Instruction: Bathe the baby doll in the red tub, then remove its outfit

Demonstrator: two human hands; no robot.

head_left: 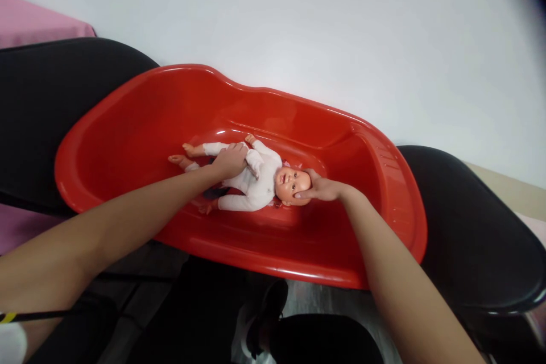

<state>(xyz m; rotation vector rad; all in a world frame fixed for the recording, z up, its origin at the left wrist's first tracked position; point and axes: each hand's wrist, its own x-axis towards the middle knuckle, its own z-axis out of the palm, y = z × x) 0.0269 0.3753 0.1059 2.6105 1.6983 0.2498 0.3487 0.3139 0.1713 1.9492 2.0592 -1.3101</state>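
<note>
White-clad baby doll (265,181), supine on the floor of the red baby bathtub (145,108), head toward the tub's ridged end. The right hand (321,187), partly open, cups and grasps the crown; the left hand (231,160), fingers curled, lies over the lower torso at mid-tub, its grip indeterminable.

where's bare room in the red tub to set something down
In the tub, a bare patch lies at the left end, between the feet of the doll and the rim; a smaller one between the right hand and the ribbed ledge. The middle is crowded: left hand over the doll's body, right hand cupping its head.
</note>
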